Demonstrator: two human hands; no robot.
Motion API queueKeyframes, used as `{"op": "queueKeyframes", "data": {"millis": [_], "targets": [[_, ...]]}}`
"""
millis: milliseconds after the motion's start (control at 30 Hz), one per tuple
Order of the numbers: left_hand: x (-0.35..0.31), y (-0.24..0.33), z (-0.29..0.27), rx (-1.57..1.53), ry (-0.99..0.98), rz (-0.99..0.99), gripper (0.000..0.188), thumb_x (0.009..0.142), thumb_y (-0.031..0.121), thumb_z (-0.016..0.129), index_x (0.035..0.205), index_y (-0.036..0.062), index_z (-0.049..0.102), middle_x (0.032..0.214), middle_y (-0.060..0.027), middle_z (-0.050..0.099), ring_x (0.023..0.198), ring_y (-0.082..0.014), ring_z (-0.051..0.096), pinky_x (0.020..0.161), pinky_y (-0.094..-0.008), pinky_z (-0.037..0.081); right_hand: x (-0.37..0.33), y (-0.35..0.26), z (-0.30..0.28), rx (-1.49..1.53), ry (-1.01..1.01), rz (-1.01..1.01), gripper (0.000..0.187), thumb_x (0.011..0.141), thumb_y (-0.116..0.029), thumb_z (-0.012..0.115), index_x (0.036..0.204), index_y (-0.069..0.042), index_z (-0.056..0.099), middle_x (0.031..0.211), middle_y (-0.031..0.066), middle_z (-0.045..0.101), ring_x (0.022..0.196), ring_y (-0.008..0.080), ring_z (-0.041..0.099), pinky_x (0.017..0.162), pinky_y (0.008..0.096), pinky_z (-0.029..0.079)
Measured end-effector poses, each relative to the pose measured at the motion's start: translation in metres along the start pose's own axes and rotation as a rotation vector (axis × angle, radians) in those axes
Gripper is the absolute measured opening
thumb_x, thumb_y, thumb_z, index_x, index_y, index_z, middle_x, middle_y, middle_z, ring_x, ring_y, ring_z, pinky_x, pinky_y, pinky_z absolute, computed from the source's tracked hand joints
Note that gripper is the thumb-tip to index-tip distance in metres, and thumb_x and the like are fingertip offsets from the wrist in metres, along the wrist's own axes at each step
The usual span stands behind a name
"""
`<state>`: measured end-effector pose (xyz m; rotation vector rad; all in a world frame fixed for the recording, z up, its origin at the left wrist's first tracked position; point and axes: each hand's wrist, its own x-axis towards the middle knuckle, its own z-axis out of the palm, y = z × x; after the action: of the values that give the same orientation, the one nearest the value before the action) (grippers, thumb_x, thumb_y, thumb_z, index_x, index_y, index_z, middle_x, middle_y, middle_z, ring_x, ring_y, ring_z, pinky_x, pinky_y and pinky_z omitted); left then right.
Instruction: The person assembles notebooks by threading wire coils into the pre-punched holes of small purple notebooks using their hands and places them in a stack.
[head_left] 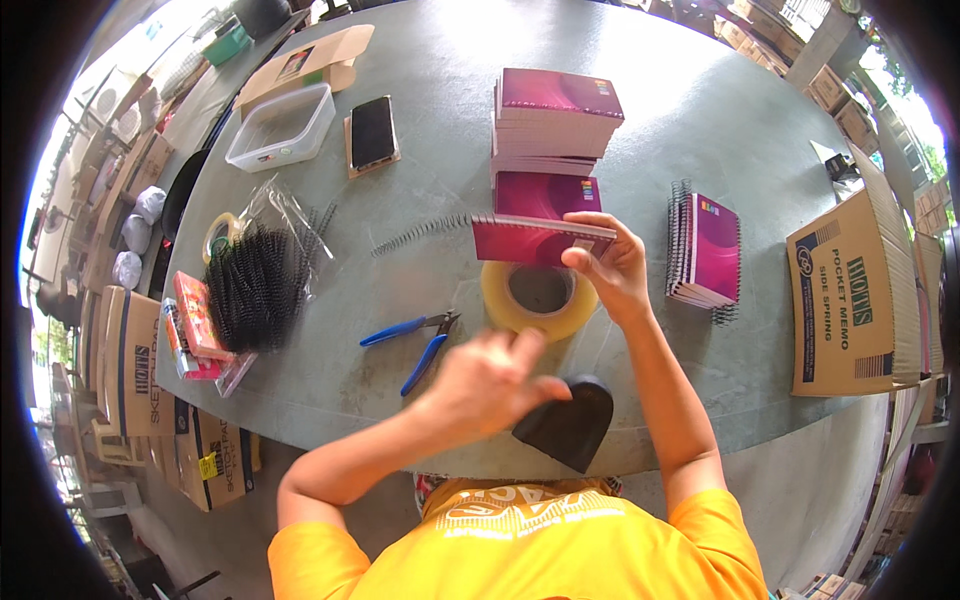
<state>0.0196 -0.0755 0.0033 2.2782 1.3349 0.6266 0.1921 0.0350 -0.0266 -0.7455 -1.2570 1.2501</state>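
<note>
Over mid desk (430,130), gripping purple notebook (530,242) in right hand (605,262), pinched btwn thumb & fingers at right end only, prob. to leave rest of far edge free for black coil (420,234). Long tail of same poking out past left end, seemingly held up off desk so as not to snag. Cover tilted toward near side, prob. for a clear look at edge.

As for left hand (488,382): blurred, just nr side of tape roll (500,312), fingers seemingly half-curled, no object visible in grasp; can't tell if wide or narrow. Roll flat on desk, poss. as low prop; can't tell if touching notebook.

To left, w/in easy reach of left hand, blue-handled pliers (425,364), handles spread, prob. for quick pickup. Farther left, heap of loose black coils (255,290) by clear bag (287,212), prob. same side as coil tail for short reach.

Straight beyond notebook, tall notebook stack (555,130), roughly squared, prob. for taking one at a time. Off to right, smaller pile (712,245) w/ coil ends sticking out, set well apart, prob. to avoid mix-up. Farther right, open cardboard box (845,300), prob. handy to that pile.
</note>
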Motion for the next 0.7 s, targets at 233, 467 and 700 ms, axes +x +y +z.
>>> {"op": "queueKeyframes", "data": {"millis": [233,467,700], "targets": [[0.010,-0.005,-0.027,-0.007,0.184,0.220,0.053,0.072,0.001,0.070,0.122,0.0122,0.058,0.088,-0.0109,0.058,0.076,-0.0263,0.056,0.070,-0.0356,0.050,0.013,-0.002,-0.021,-0.092,-0.101,0.064,0.015,0.083,-0.004,0.069,0.097,-0.002,0.068,0.083,-0.0003,0.067,0.074,0.0041,0.058,0.064,0.0185,0.047],[0.038,-0.034,-0.066,0.197,0.415,0.155,0.034,0.073,0.002,0.070,0.106,0.0076,0.065,0.086,-0.0059,0.060,0.080,-0.0216,0.056,0.070,-0.0313,0.047,0.012,-0.001,-0.014,-0.038,-0.137,0.250,0.018,0.079,0.001,0.070,0.097,0.000,0.068,0.086,0.0016,0.068,0.079,0.0079,0.061,0.073,0.0222,0.052],[0.045,-0.033,-0.063,0.326,0.385,0.195,0.035,0.070,0.002,0.072,0.105,0.0071,0.067,0.085,-0.0037,0.058,0.080,-0.0174,0.054,0.063,-0.0308,0.047,0.008,-0.007,-0.016,-0.125,-0.150,0.156,0.015,0.081,0.005,0.066,0.096,0.001,0.067,0.091,0.0038,0.068,0.084,0.0099,0.062,0.080,0.0237,0.053]]}}
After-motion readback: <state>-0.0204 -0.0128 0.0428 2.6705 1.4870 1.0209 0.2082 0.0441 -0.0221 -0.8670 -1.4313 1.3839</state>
